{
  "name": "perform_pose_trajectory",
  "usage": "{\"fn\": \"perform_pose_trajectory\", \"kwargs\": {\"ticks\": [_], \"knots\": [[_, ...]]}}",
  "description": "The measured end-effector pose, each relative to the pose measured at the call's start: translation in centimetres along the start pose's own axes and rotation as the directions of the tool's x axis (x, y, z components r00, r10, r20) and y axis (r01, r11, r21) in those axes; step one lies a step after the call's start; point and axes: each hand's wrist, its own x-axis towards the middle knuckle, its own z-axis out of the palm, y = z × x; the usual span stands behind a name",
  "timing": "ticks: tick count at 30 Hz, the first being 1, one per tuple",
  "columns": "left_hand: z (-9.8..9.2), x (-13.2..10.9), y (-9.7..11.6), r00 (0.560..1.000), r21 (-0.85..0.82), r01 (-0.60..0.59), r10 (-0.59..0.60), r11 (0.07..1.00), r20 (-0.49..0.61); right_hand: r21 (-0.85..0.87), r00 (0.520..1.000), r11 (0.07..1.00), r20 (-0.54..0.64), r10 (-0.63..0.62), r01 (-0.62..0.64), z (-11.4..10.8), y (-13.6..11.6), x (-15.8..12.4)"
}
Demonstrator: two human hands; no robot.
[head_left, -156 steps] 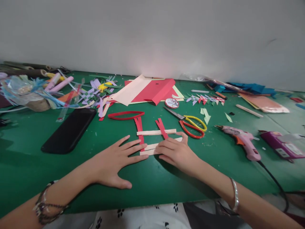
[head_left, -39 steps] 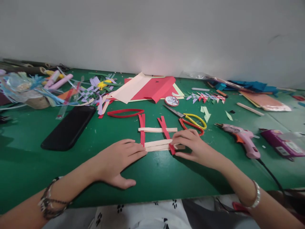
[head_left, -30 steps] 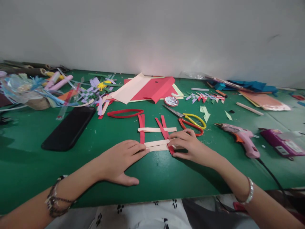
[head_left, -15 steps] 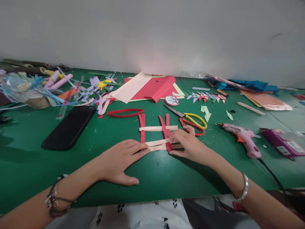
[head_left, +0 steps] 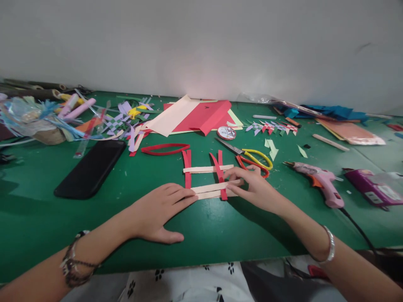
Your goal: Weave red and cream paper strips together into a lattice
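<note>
Red paper strips (head_left: 187, 172) and cream paper strips (head_left: 206, 169) cross one another on the green table in front of me. My left hand (head_left: 160, 209) lies flat with its thumb spread, its fingertips pressing the left end of the near cream strips (head_left: 208, 191). At the right end, my right hand (head_left: 252, 186) has thumb and fingers closed on a near cream strip, just right of the right-hand red strips (head_left: 219, 172). The strip's tip shows between the fingers. Scissors (head_left: 255, 159) with yellow and red handles lie right behind my right hand.
A black phone (head_left: 91, 167) lies left, a folded red strip (head_left: 165, 149) behind the weave. A pink glue gun (head_left: 321, 180) and purple box (head_left: 374, 186) are at right. Coloured paper sheets (head_left: 201, 115), woven scraps (head_left: 118, 123) and a round tin (head_left: 226, 133) stand along the back.
My right hand has shifted slightly, its thumb moving up and off the near red strip's end to pinch the cream strip. The near cream strips lie straighter. My left hand stays in place.
</note>
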Motion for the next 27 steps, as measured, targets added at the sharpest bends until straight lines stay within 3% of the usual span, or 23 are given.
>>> {"fn": "perform_pose_trajectory", "kwargs": {"ticks": [7,12,17,22,27], "knots": [[-0.1,0.0,0.1,1.0,0.01,0.012,-0.013,1.0,0.028,0.172,0.999,0.984,0.005,0.036,-0.036,-0.2,0.5,-0.5],[-0.1,0.0,0.1,0.999,-0.005,0.021,-0.021,1.0,0.032,-0.036,0.988,0.999,-0.153,0.02,-0.026,0.3,0.7,-0.9],[0.1,0.0,0.0,1.0,-0.003,0.02,-0.02,1.0,-0.003,-0.136,0.986,0.986,-0.148,0.075,-0.095,0.7,0.8,-1.1],[0.1,0.0,0.1,1.0,0.0,0.011,-0.011,1.0,-0.008,-0.04,0.995,0.998,-0.085,0.047,-0.051,0.9,0.6,-0.9],[0.1,0.0,0.1,1.0,-0.001,0.013,-0.013,1.0,-0.014,0.052,0.982,0.993,-0.152,0.115,-0.108,1.2,0.5,-0.8]]}}
